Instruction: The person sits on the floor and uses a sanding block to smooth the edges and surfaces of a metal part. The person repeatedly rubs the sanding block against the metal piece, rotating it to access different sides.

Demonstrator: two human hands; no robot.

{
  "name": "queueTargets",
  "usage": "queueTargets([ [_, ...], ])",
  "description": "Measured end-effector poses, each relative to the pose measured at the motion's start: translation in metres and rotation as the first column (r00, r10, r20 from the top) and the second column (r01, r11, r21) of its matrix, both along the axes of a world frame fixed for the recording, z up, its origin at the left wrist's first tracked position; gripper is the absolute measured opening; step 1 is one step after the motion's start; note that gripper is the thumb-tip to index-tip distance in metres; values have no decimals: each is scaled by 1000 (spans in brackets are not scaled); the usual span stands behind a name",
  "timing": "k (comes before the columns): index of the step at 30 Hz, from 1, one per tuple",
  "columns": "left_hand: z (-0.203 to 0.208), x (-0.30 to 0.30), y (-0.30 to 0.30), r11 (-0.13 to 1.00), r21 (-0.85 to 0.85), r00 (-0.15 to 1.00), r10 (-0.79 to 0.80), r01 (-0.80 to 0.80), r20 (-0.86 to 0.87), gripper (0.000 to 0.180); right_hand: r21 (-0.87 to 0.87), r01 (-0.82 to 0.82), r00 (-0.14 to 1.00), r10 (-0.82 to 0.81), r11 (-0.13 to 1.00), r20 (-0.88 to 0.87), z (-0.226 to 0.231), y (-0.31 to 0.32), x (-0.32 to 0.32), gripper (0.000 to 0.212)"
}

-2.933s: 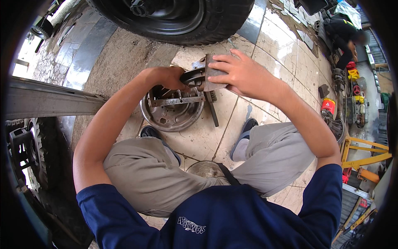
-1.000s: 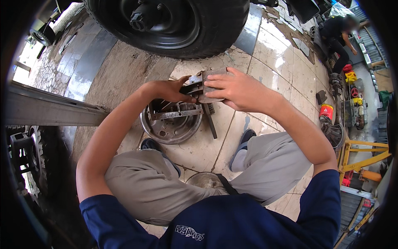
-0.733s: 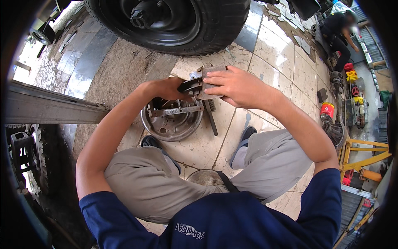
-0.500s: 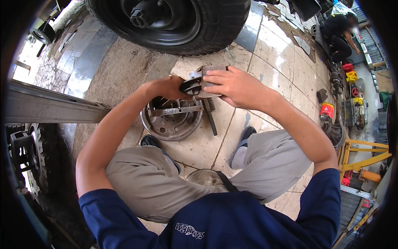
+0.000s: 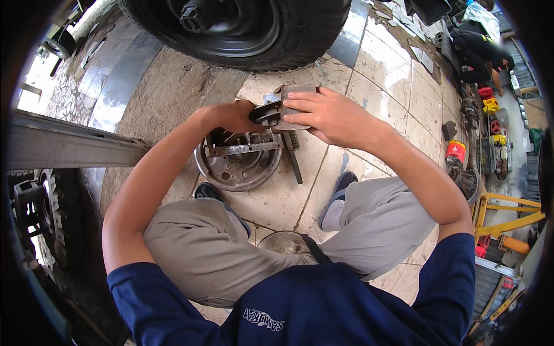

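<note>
My left hand is closed around one end of a dark, curved brake shoe, held above a round metal backing plate. Over the shoe's other end lies a brown-grey sheet that looks like sandpaper. My right hand presses that sheet with its fingers laid across the face, the thumb hidden behind. Metal bars sit on the backing plate, which rests on the tiled floor. A wire brush leans against its right side, handle toward me.
A big tyre stands just ahead. At left a grey metal beam reaches in above another wheel. To the right are a red can, axle parts and a yellow frame. Another person bends at far right.
Both hands keep their hold on the shoe and the sheet, shifting very slightly. The view has moved a little, and the person at far right has bent lower.
</note>
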State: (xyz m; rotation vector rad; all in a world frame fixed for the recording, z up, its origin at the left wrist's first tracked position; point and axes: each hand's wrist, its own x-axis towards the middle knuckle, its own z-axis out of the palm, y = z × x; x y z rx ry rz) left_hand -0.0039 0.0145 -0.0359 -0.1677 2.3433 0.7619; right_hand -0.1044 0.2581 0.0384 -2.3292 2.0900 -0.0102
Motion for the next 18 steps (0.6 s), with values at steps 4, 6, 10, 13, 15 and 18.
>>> queueTargets([
  [4,5,0,2,1000,4,1000,4,-4,-21,63,-7,4,1000,-5,1000,-14,2,0,-3,41],
  [6,-2,0,-1,1000,7,1000,-6,6,-12,65,-31,-8,998,6,1000,-55,5,-4,-6,41],
  [10,10,-3,4,999,23,999,-31,31,32,69,72,12,1000,-13,997,9,5,1,5,45],
  [13,3,1,0,1000,14,1000,2,-2,-14,72,24,-21,991,18,999,130,-1,-1,-18,46],
  [15,9,1,6,996,-90,999,23,-26,-38,72,40,25,994,-30,999,109,1,0,-17,46],
  [18,8,3,4,999,-50,1000,18,-18,-16,70,136,-17,986,-6,990,167,3,0,-5,46],
])
